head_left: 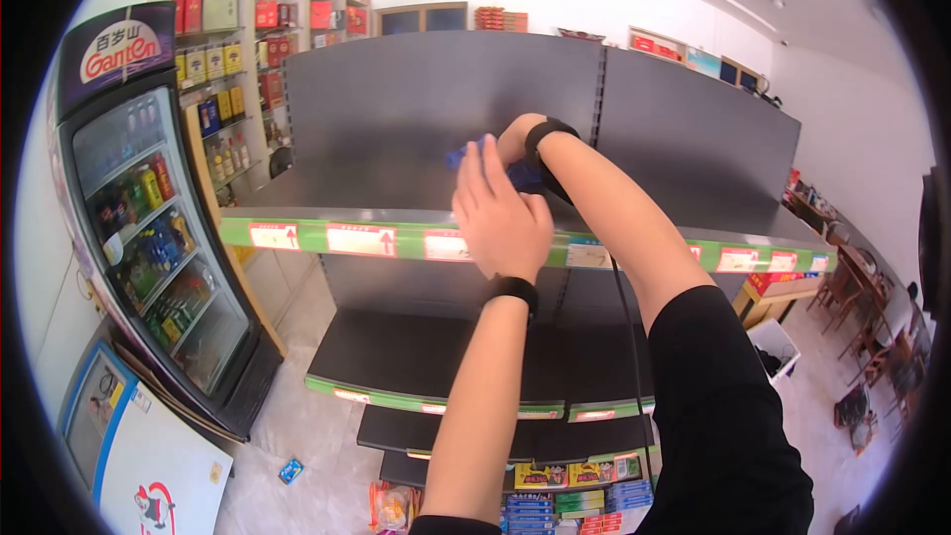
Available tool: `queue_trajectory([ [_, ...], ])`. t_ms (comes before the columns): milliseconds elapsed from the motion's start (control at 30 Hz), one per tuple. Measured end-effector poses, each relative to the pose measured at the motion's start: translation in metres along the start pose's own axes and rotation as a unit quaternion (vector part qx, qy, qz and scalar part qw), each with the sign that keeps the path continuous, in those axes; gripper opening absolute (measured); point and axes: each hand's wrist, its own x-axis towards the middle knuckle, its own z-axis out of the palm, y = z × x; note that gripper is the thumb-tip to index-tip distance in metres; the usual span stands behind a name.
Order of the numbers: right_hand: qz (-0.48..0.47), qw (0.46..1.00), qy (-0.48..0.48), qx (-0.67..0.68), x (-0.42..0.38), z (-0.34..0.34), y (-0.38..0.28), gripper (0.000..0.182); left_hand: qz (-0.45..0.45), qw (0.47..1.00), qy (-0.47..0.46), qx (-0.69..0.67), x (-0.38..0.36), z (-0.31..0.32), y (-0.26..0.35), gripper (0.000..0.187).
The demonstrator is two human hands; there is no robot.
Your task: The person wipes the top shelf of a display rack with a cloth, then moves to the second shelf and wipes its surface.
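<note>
My right hand [517, 138] reaches over the top shelf [367, 183], bent at the wrist, with a blue cloth [525, 176] under it. Its fingers are mostly hidden behind my left hand; the cloth shows on both sides of them. My left hand [503, 228] is raised in front of the shelf's green price strip [322, 238], fingers stretched out and slightly blurred, holding nothing. Both wrists wear black bands. A thin black cord [626, 337] hangs down beside my right arm.
Lower black shelves [416, 352] jut out below, with boxed goods [560, 505] at the bottom. A drinks fridge [158, 228] and a white chest freezer [149, 456] stand left. A blue packet [290, 471] lies on the floor. Chairs [872, 337] and a white bin [775, 347] are right.
</note>
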Motion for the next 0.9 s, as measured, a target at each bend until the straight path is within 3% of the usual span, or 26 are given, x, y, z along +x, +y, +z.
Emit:
queue_trajectory([
  [33,0.019,0.999,0.039,0.006,-0.018,-0.001,0.006,0.058,0.001,1.0,-0.011,0.005,0.0,0.0,-0.001,0.071],
  [133,0.059,0.998,-0.036,0.003,0.015,0.011,0.053,0.062,0.008,1.0,0.005,0.024,0.0,-0.001,0.002,0.061],
  [333,0.175,0.979,-0.094,-0.044,-0.041,0.018,0.129,0.064,0.0,0.989,-0.116,0.096,-0.001,-0.001,0.001,0.016],
  [533,0.216,0.973,-0.065,-0.041,-0.064,0.043,0.214,0.065,0.022,0.988,-0.106,0.111,-0.002,0.002,0.0,0.018],
  [833,0.184,0.968,-0.087,-0.149,-0.124,0.059,0.255,0.066,0.021,0.981,-0.125,0.15,-0.001,0.001,0.001,0.022],
  [900,0.201,0.971,-0.091,-0.09,-0.135,0.054,0.26,0.067,0.028,0.982,-0.117,0.148,-0.001,0.002,0.0,0.023],
])
